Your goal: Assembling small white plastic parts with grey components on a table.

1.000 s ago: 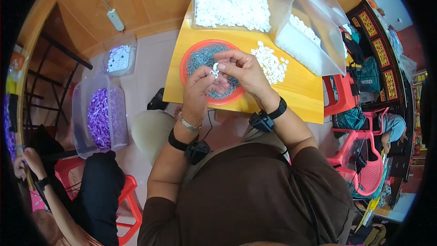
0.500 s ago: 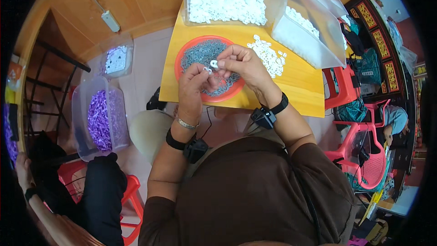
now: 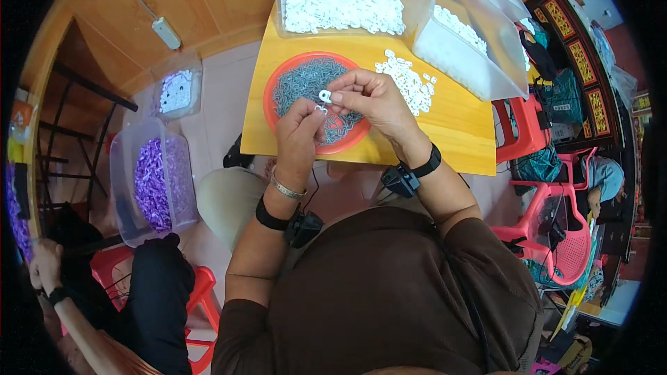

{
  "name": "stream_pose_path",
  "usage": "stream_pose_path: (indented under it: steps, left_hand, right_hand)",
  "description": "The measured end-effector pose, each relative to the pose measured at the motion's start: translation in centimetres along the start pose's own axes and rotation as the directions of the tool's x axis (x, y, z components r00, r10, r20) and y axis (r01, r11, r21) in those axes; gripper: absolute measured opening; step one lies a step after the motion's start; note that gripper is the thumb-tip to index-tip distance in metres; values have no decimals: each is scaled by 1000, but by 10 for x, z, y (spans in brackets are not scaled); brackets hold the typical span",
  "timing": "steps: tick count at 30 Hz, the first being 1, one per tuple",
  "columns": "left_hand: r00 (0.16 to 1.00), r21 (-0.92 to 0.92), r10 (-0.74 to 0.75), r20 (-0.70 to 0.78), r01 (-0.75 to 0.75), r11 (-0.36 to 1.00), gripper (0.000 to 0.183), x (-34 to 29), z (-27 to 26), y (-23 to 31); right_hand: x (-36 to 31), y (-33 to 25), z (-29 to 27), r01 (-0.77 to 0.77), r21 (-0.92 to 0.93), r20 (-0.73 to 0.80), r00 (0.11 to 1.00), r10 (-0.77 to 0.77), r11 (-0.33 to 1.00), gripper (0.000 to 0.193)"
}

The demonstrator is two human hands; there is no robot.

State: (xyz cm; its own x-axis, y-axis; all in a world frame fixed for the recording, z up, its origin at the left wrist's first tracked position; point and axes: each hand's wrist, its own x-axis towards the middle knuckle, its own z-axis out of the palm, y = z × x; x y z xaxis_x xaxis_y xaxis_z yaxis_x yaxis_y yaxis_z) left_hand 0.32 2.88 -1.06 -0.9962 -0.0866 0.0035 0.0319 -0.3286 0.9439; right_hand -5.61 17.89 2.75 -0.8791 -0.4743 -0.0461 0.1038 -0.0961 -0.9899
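Over a round red tray [image 3: 269,107] of grey screws [image 3: 306,80], my two hands meet with fingertips nearly touching. My right hand [image 3: 374,101] is closed, pinching a small white plastic piece with a hole [image 3: 325,96] between thumb and fingers. Just below it, my left hand [image 3: 297,132] pinches a tiny white curved piece [image 3: 320,108]; its exact kind is too small to make out. Right of the tray, a loose pile of similar white pieces [image 3: 410,87] lies on the yellow wooden table [image 3: 455,139].
Clear bins of white pieces [image 3: 340,3] stand at the table's back and right [image 3: 451,62]. On the floor at left are a bin of purple pieces [image 3: 151,187] and a smaller white-filled bin [image 3: 176,92]. Another person's hand [image 3: 47,264] shows far left; a red stool [image 3: 521,132] stands right.
The white piece in my right hand has turned, showing its hole more plainly. My left hand has shifted slightly right. The other person's hand at far left has moved.
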Motion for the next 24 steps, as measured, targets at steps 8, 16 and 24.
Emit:
stream_pose_path:
  steps: [8, 16, 24]
  left_hand:
    - [1000, 36, -5, -3, 5, 999, 12, 1, 0, -3]
    - [1000, 35, -13, -15, 14, 999, 12, 0, 2, -5]
    - [1000, 50, 9, -8, -9, 999, 12, 1, 1, -8]
  right_hand:
    - [-3, 1, 1, 44, -87, -19, 999, -46, 995, 16]
    - [-4, 3, -1, 54, -67, -47, 997, -57, 996, 16]
    - [-6, 6, 2, 38, -90, -33, 999, -41, 995, 15]
